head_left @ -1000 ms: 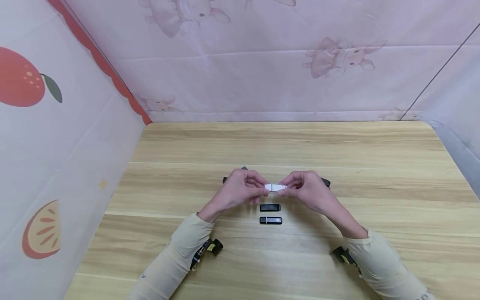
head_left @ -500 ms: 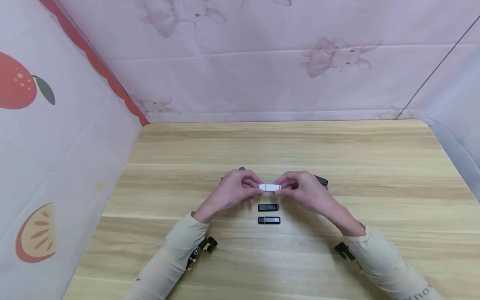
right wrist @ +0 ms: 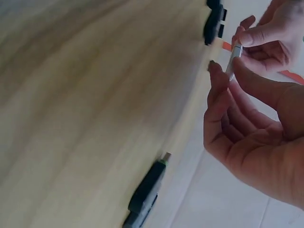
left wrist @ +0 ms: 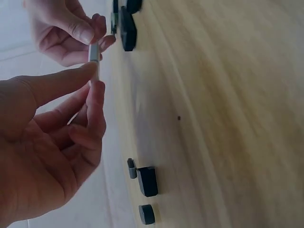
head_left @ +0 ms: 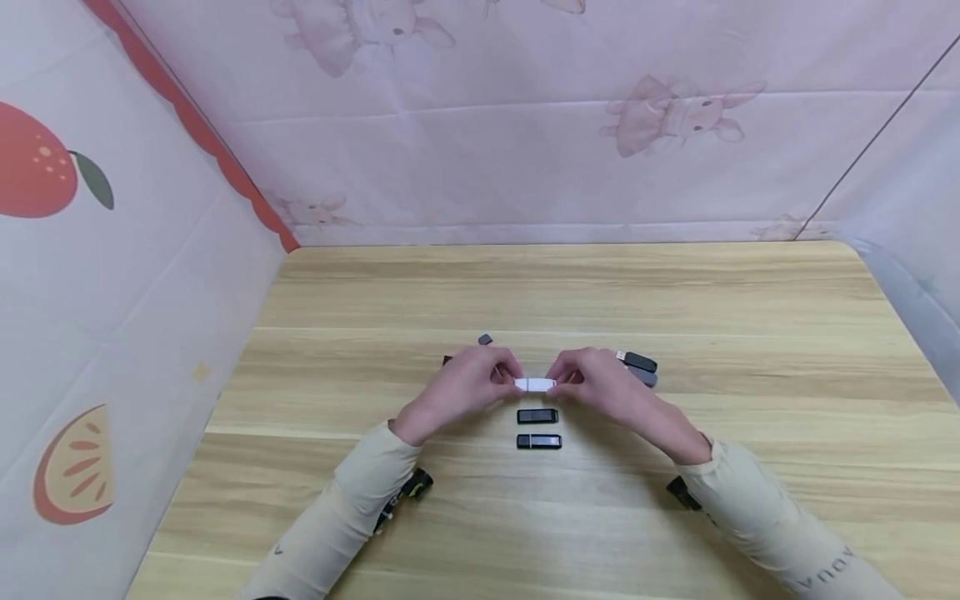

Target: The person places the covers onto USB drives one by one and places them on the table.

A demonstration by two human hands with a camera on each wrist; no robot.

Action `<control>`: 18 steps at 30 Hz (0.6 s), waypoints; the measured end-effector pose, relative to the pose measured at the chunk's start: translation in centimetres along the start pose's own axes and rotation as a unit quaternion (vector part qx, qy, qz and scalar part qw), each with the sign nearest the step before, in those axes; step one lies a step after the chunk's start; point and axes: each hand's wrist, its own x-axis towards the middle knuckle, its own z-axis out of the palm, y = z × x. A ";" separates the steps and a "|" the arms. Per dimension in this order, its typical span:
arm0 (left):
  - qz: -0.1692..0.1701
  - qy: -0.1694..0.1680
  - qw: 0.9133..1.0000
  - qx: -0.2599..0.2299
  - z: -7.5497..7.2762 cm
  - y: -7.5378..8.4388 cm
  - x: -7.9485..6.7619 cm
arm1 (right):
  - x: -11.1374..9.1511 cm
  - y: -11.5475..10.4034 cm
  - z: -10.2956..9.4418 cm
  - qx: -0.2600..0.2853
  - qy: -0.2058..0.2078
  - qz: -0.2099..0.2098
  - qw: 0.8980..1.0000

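A white USB stick (head_left: 536,385) lies lengthwise between my two hands, with a thin line across it where cap and body meet. My left hand (head_left: 467,381) pinches its left end between thumb and fingers. The other end is pinched by my right hand (head_left: 600,382). In the left wrist view the stick is held up off the wooden table, and both thumbs press on it. Just nearer to me, a black USB stick (head_left: 537,416) and a second black USB stick (head_left: 538,442) lie parallel on the table.
Beyond my right hand lie an uncapped black USB stick (head_left: 639,362) and a grey one (head_left: 645,378). A small dark cap (head_left: 485,339) sits past my left hand; another dark piece (head_left: 447,360) is partly hidden by it. A pink curtain (head_left: 480,167) borders the table's far edge.
Both hands have come slightly nearer to me with the white USB stick, closer to the black ones. More of the sticks behind my right hand now shows.
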 end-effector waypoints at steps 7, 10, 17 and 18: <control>0.025 -0.009 0.995 0.093 0.7 -0.2 0.4 | 0.5 0.2 0.8 -0.027 -0.017 0.009 0.999; 0.035 -0.009 0.992 0.124 1.0 -0.2 0.5 | 0.6 0.3 1.1 -0.038 -0.025 0.014 0.999; 0.028 -0.008 0.989 0.144 1.4 0.0 0.7 | 0.5 0.3 1.3 -0.040 -0.025 0.007 0.999; 0.027 -0.008 0.989 0.144 1.4 0.0 0.7 | 0.5 0.2 1.3 -0.040 -0.025 0.006 0.999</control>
